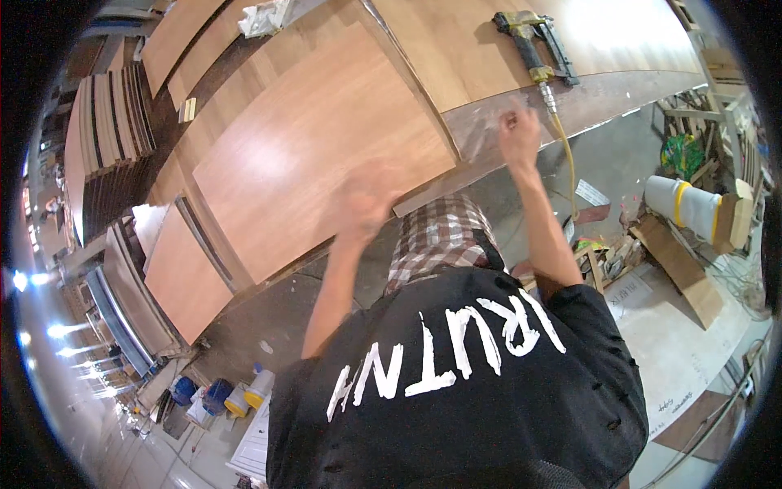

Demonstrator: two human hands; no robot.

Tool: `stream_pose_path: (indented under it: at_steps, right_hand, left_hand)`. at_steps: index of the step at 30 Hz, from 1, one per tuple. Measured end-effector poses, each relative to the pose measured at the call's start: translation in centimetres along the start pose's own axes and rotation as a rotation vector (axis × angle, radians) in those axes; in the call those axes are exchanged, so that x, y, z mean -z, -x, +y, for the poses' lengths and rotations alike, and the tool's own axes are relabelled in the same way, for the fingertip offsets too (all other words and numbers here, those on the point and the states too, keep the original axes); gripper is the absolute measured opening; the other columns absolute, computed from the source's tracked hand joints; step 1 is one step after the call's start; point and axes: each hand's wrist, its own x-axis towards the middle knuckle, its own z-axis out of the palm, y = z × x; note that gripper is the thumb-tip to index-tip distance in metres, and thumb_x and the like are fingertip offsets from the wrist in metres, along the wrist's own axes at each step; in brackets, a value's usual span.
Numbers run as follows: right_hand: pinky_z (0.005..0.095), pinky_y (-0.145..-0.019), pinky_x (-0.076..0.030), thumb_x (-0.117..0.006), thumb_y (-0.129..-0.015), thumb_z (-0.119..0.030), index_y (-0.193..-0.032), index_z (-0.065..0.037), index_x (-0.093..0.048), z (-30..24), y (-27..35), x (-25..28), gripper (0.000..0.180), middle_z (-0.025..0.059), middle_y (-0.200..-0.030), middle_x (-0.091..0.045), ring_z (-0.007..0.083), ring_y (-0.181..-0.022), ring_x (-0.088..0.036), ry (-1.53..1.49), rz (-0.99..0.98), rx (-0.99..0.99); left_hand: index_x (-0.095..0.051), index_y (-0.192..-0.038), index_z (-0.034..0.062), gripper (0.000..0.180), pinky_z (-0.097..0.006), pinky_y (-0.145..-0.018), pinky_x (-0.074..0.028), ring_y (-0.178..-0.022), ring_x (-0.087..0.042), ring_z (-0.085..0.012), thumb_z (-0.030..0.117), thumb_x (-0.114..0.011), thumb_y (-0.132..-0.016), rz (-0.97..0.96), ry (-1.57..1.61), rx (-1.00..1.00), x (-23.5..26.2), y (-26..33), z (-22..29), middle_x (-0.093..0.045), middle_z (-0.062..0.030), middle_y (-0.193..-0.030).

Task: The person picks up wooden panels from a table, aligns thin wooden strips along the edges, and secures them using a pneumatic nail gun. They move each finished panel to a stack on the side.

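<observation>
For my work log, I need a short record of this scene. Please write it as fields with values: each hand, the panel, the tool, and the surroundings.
left hand: blurred, over the near edge of the wood panel; grip cannot be told
right hand: fingers pinching a thin clear plastic film at the bench edge
wood panel: large, reddish-brown, lying flat on the bench
nail gun: lies on the bench beyond the right hand, yellow hose attached
surroundings: stacked boards at left, bottles on the floor
</observation>
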Motion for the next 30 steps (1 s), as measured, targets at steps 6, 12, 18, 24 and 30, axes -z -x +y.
stream_pose_path:
  at_steps: [6,12,18,24,30]
  right_hand:
    - [0.0408,-0.086,-0.047,-0.065,-0.084,-0.024,-0.121,-0.004,-0.057,2.0,-11.0,1.1,0.044,0.0201,-0.110,-0.061,0.0335,-0.100,-0.059,0.163,0.413,0.475]
    - [0.0469,-0.093,-0.044,-0.070,-0.078,-0.027,-0.125,0.007,-0.040,1.3,-16.9,-0.3,0.064,0.0268,-0.117,-0.051,0.0421,-0.111,-0.050,0.158,0.024,0.183]
    - [0.0471,-0.090,-0.045,-0.063,-0.081,-0.021,-0.139,0.004,-0.027,3.1,-19.5,-2.4,0.073,0.0254,-0.118,-0.052,0.0411,-0.110,-0.052,0.192,-0.011,0.011]
    - [0.0349,-0.078,-0.049,-0.071,-0.078,-0.037,-0.113,0.000,-0.059,-0.4,-15.5,5.5,0.052,0.0117,-0.085,-0.065,0.0231,-0.083,-0.063,-0.045,-0.227,0.115]
    - [0.0342,-0.069,-0.051,-0.075,-0.076,-0.032,-0.102,-0.001,-0.069,-4.2,-5.5,12.9,0.042,0.0103,-0.081,-0.069,0.0167,-0.072,-0.064,-0.003,-0.613,-0.157]
  left_hand:
    - [-0.056,-0.128,0.0178,0.042,-0.046,-0.109,-0.032,-0.133,-0.037,-0.0318,0.030,-0.060,-0.089,-0.163,0.013,-0.282,-4.1,-9.4,4.5,-0.045,-0.0092,-0.141]
    - [-0.063,-0.117,0.0098,0.037,-0.049,-0.111,-0.026,-0.134,-0.035,-0.0348,0.028,-0.062,-0.085,-0.317,0.115,-0.269,-3.9,-9.9,3.4,-0.048,-0.0119,-0.137]
    - [-0.061,-0.121,0.0071,0.036,-0.052,-0.115,-0.012,-0.138,-0.031,-0.0319,0.025,-0.057,-0.090,-0.389,0.165,-0.255,-4.1,-9.8,3.0,-0.049,-0.0105,-0.137]
    - [-0.060,-0.120,0.0053,0.035,-0.054,-0.115,-0.011,-0.137,-0.034,-0.0272,0.024,-0.054,-0.091,-0.326,0.198,-0.292,-4.1,-8.8,2.0,-0.054,-0.0081,-0.131]
    - [-0.060,-0.121,0.0069,0.034,-0.056,-0.116,-0.009,-0.137,-0.034,-0.0250,0.023,-0.053,-0.092,-0.331,0.107,-0.331,-4.4,-8.5,2.0,-0.054,-0.0084,-0.132]
